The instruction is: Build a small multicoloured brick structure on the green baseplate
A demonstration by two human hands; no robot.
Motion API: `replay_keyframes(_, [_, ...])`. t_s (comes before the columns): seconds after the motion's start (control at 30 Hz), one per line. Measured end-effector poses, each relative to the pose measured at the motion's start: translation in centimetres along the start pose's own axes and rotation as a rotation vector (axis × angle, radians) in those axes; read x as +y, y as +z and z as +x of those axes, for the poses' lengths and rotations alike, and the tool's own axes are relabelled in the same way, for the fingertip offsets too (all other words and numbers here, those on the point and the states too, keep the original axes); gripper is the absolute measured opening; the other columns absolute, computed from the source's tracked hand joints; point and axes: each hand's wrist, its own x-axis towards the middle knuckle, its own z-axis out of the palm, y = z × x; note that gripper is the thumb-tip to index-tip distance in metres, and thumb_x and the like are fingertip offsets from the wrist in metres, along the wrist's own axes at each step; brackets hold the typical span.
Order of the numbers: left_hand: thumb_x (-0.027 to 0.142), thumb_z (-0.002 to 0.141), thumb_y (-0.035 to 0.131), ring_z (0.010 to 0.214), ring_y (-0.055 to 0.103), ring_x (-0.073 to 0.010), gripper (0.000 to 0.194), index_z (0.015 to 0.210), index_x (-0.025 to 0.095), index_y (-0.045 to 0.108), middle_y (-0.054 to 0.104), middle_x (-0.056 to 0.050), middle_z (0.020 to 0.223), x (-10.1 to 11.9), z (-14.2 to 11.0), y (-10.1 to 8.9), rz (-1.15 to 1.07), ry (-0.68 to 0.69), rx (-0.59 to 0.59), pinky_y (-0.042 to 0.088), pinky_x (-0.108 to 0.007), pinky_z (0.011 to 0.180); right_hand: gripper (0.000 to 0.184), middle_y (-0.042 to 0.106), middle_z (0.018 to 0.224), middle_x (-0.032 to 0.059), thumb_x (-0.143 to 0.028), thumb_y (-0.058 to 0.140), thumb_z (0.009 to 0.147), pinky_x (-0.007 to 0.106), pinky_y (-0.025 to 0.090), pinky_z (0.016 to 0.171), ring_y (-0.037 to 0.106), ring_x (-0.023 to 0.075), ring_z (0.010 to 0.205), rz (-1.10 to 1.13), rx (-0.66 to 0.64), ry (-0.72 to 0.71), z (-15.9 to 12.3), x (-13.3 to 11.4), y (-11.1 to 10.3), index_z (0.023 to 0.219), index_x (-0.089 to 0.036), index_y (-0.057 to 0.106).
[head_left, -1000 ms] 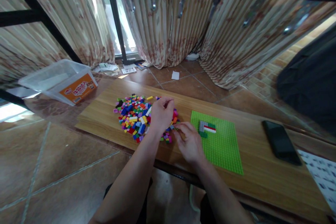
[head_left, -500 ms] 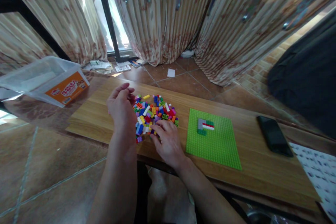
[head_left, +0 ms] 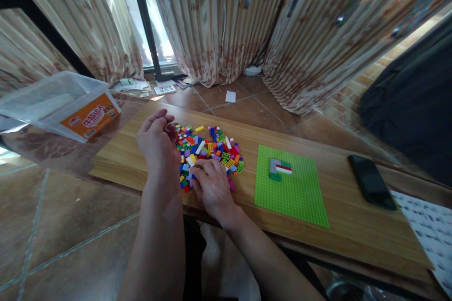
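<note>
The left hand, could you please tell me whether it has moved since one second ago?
Yes: judged against the green baseplate, the left hand has moved left, away from it, to the left side of the brick pile.

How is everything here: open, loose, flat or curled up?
Clear plastic tub, open-topped.
Toy-brick pile, loose and spread out.
Green studded baseplate, lying flat.
Small brick build, sitting on the baseplate.
Smartphone, flat, screen dark.
Left hand, curled, at the pile's left.
Right hand, bent over the pile.
</note>
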Motion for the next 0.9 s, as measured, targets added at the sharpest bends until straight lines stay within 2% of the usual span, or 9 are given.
replay_keyframes(0.2, [0.009,0.067,0.056,0.051,0.044,-0.0037,0.013,0.076,0.017,0.061,0.060,0.002,0.069,-0.1,0.0,0.1,-0.043,-0.010,-0.018,0.034,-0.018,0.049,0.022,0.064,0.114,0.0061,-0.022,0.053,0.094,0.040,0.040,0.092,0.049,0.0231,0.105,-0.003,0.022,0.005,-0.2,0.2,0.0,0.110,-0.023,0.067])
replay_keyframes(0.47, [0.011,0.061,0.060,0.052,0.045,-0.0061,0.014,0.072,0.019,0.065,0.060,0.001,0.066,-0.5,-0.2,0.3,-0.045,-0.006,-0.037,0.034,-0.020,0.048,0.023,0.066,0.103,0.0059,-0.021,0.051,0.094,0.039,0.040,0.089,0.050,0.0230,0.101,-0.029,0.034,0.050,-0.1,0.5,0.4,0.109,-0.024,0.068])
replay_keyframes(0.6, [0.011,0.062,0.061,0.052,0.045,-0.0063,0.013,0.072,0.018,0.065,0.061,0.001,0.067,-0.5,-0.4,0.5,-0.028,0.004,-0.057,0.034,-0.022,0.050,0.022,0.067,0.102,0.0056,-0.020,0.052,0.093,0.039,0.042,0.091,0.052,0.0224,0.101,0.056,0.076,0.084,-0.1,0.4,0.2,0.106,-0.023,0.070])
replay_keyframes(0.7, [0.011,0.063,0.059,0.049,0.045,-0.0054,0.012,0.073,0.016,0.065,0.060,0.002,0.064,-0.5,-0.6,0.7,0.004,-0.014,-0.073,0.033,-0.020,0.048,0.022,0.068,0.103,0.0052,-0.016,0.053,0.091,0.038,0.044,0.092,0.055,0.0214,0.102,0.171,0.167,0.167,0.0,0.6,-0.6,0.102,-0.023,0.071])
replay_keyframes(0.8, [0.015,0.065,0.061,0.047,0.048,-0.0056,0.013,0.077,0.013,0.066,0.061,0.001,0.064,-0.7,-0.9,0.9,0.134,-0.061,-0.175,0.033,-0.019,0.046,0.024,0.069,0.102,0.0046,-0.013,0.052,0.089,0.036,0.046,0.092,0.058,0.0198,0.100,0.316,0.298,0.265,0.3,1.4,-2.0,0.098,-0.024,0.072])
replay_keyframes(0.9, [0.021,0.067,0.066,0.050,0.050,-0.0071,0.012,0.076,0.013,0.068,0.063,0.001,0.063,-1.5,-1.4,1.0,0.356,-0.103,-0.363,0.035,-0.018,0.046,0.022,0.070,0.099,0.0042,-0.016,0.052,0.088,0.035,0.048,0.090,0.062,0.0184,0.095,0.459,0.415,0.353,0.5,2.7,-3.2,0.096,-0.023,0.071])
